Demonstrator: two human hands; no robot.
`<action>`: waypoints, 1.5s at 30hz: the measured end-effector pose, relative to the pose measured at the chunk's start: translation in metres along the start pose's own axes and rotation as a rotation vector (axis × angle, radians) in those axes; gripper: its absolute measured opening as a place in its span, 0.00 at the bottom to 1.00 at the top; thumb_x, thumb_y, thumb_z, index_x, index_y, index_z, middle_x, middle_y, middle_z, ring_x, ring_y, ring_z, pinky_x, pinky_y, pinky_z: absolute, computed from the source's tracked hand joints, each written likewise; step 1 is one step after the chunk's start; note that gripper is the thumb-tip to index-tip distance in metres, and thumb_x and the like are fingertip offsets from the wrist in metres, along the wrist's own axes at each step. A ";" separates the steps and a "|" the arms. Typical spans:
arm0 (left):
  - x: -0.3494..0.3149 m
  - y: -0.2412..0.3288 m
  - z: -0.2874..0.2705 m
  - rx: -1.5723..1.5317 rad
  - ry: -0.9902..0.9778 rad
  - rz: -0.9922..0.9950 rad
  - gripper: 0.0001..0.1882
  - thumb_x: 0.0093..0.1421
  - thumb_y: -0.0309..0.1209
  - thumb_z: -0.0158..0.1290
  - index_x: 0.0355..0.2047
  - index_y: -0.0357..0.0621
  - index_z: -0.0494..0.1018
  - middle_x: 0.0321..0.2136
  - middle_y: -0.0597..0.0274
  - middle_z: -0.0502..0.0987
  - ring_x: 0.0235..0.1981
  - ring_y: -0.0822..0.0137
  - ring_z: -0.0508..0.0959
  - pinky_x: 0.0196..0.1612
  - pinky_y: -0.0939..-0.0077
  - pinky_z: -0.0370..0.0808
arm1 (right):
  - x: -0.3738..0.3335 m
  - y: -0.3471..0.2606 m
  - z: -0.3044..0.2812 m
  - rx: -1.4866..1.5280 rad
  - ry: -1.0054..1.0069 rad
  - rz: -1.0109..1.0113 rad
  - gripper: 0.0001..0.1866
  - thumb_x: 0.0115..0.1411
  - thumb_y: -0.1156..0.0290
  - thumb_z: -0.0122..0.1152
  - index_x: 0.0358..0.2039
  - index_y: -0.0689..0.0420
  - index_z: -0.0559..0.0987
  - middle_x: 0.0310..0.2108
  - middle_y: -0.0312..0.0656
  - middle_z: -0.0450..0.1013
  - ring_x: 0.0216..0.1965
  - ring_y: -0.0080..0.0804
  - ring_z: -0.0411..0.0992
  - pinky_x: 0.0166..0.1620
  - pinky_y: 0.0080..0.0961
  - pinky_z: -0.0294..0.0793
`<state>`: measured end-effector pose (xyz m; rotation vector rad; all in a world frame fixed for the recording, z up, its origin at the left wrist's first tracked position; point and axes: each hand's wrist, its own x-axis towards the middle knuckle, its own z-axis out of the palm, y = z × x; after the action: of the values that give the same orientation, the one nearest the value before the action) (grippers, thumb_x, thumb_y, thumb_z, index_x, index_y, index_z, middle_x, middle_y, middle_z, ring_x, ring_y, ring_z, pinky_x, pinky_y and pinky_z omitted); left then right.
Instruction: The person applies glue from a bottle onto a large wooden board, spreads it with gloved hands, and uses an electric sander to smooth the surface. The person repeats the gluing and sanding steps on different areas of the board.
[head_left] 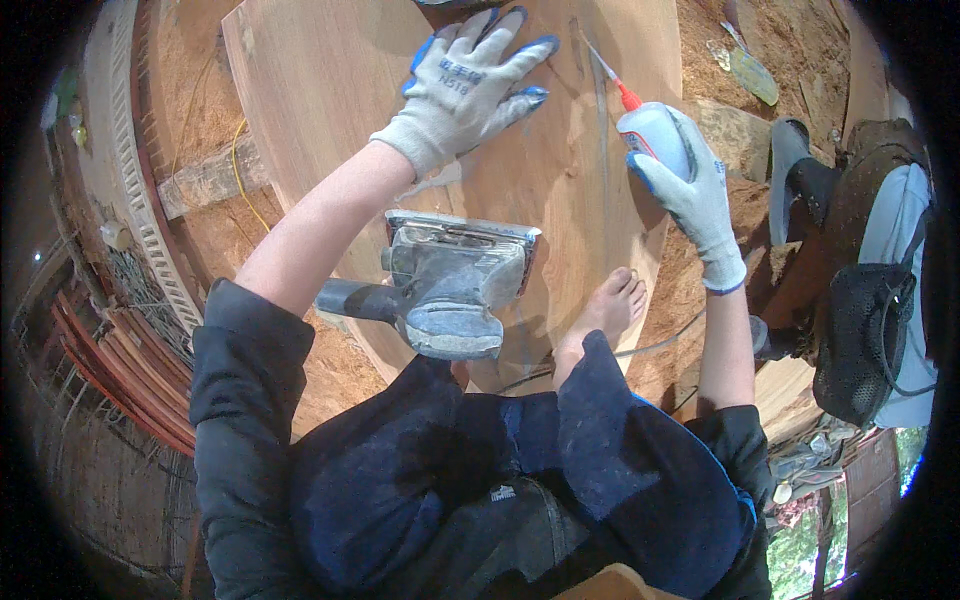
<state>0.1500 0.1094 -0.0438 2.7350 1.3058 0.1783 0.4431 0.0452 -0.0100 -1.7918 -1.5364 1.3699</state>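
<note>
My left hand (468, 92), in a light grey glove with blue fingertips, lies on a broad wooden panel (325, 105) with its fingers spread. In my right hand (698, 195), gloved the same way, is a glue bottle (652, 138) with a pale body and a red cap. Its long thin nozzle (600, 62) slants up and left over the wood, close to a dark streak in the grain; I cannot tell if the tip touches. Between my arms, a dusty grey power sander (460, 290) rests on the panel.
My bare foot (612, 305) stands on the panel's near right part. A grey cord (660, 345) runs past it. Sawdust (345, 365) covers the ground. To the right are a sandal (789, 175) and a black mesh bag (858, 345). Reddish rods (135, 365) lie at left.
</note>
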 end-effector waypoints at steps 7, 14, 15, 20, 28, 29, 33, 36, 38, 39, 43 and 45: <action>0.007 0.000 0.006 0.008 -0.006 -0.090 0.31 0.64 0.55 0.50 0.65 0.60 0.67 0.64 0.56 0.67 0.63 0.54 0.67 0.63 0.54 0.64 | -0.005 0.001 -0.001 0.002 0.007 0.033 0.35 0.52 0.57 0.74 0.57 0.61 0.74 0.47 0.47 0.78 0.46 0.34 0.77 0.52 0.33 0.75; 0.003 0.005 0.008 0.107 0.053 -0.087 0.35 0.64 0.56 0.50 0.65 0.50 0.67 0.63 0.55 0.67 0.61 0.53 0.69 0.62 0.55 0.66 | -0.004 0.004 -0.004 -0.002 -0.013 0.067 0.36 0.51 0.57 0.74 0.57 0.61 0.74 0.48 0.48 0.77 0.48 0.34 0.77 0.52 0.33 0.75; 0.005 0.006 0.007 0.041 0.004 -0.104 0.35 0.63 0.56 0.51 0.65 0.51 0.67 0.63 0.53 0.67 0.60 0.50 0.69 0.61 0.53 0.67 | -0.004 0.004 -0.004 0.009 -0.010 0.062 0.36 0.51 0.58 0.74 0.57 0.61 0.74 0.48 0.48 0.77 0.48 0.35 0.77 0.53 0.33 0.75; 0.011 0.009 -0.001 -0.094 -0.071 -0.137 0.33 0.62 0.53 0.52 0.63 0.51 0.68 0.62 0.47 0.67 0.60 0.46 0.69 0.57 0.51 0.68 | -0.004 0.006 -0.003 0.019 -0.007 0.037 0.37 0.51 0.58 0.74 0.58 0.61 0.73 0.49 0.48 0.77 0.49 0.35 0.76 0.53 0.33 0.75; 0.011 0.007 -0.005 -0.115 -0.050 -0.146 0.33 0.63 0.52 0.51 0.63 0.48 0.68 0.62 0.47 0.67 0.60 0.46 0.69 0.59 0.51 0.67 | -0.003 0.010 -0.003 0.036 -0.004 0.042 0.39 0.51 0.56 0.75 0.60 0.62 0.72 0.50 0.48 0.77 0.50 0.34 0.76 0.55 0.33 0.74; 0.011 0.008 -0.004 -0.130 -0.026 -0.168 0.32 0.63 0.53 0.51 0.63 0.49 0.68 0.62 0.47 0.67 0.60 0.46 0.69 0.59 0.50 0.67 | -0.003 0.011 -0.003 0.034 -0.005 0.046 0.40 0.50 0.56 0.75 0.60 0.62 0.72 0.50 0.48 0.77 0.50 0.34 0.76 0.55 0.33 0.74; 0.011 0.008 -0.005 -0.094 -0.070 -0.137 0.33 0.63 0.52 0.52 0.63 0.48 0.68 0.62 0.47 0.67 0.60 0.46 0.69 0.60 0.51 0.66 | -0.003 0.012 -0.003 0.014 0.008 0.035 0.40 0.50 0.56 0.76 0.60 0.63 0.72 0.50 0.48 0.77 0.50 0.34 0.76 0.55 0.33 0.74; 0.011 0.006 -0.006 -0.082 -0.070 -0.114 0.33 0.62 0.52 0.52 0.63 0.47 0.68 0.61 0.47 0.67 0.60 0.46 0.69 0.60 0.51 0.66 | -0.003 0.013 -0.003 0.045 0.007 0.049 0.39 0.50 0.57 0.76 0.60 0.63 0.72 0.50 0.48 0.77 0.49 0.34 0.76 0.54 0.32 0.75; 0.012 0.004 -0.006 -0.085 -0.025 -0.102 0.33 0.62 0.52 0.52 0.63 0.47 0.68 0.61 0.47 0.67 0.60 0.46 0.69 0.59 0.51 0.67 | -0.003 0.013 -0.003 0.064 0.007 0.059 0.39 0.51 0.58 0.76 0.59 0.63 0.72 0.50 0.48 0.77 0.49 0.34 0.77 0.54 0.32 0.75; 0.013 0.003 -0.006 -0.114 -0.026 -0.116 0.33 0.62 0.52 0.52 0.63 0.49 0.68 0.61 0.47 0.68 0.59 0.46 0.70 0.59 0.52 0.67 | -0.003 0.013 -0.003 0.067 0.008 0.059 0.39 0.51 0.58 0.76 0.59 0.63 0.73 0.49 0.48 0.77 0.49 0.33 0.77 0.53 0.32 0.75; 0.015 0.004 -0.006 -0.130 -0.054 -0.137 0.32 0.62 0.52 0.53 0.63 0.54 0.69 0.60 0.47 0.68 0.59 0.47 0.70 0.57 0.52 0.69 | -0.003 0.011 -0.003 0.085 0.007 0.068 0.38 0.51 0.58 0.76 0.59 0.62 0.73 0.49 0.47 0.77 0.48 0.32 0.77 0.53 0.32 0.75; 0.015 0.005 -0.005 -0.107 -0.068 -0.120 0.31 0.61 0.52 0.53 0.63 0.57 0.69 0.60 0.48 0.68 0.59 0.47 0.70 0.57 0.52 0.69 | -0.003 0.010 -0.004 0.093 -0.006 0.076 0.37 0.51 0.59 0.75 0.59 0.62 0.73 0.49 0.46 0.77 0.48 0.31 0.76 0.53 0.31 0.75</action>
<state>0.1629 0.1183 -0.0367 2.5428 1.3951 0.1387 0.4517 0.0403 -0.0155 -1.8070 -1.3972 1.4586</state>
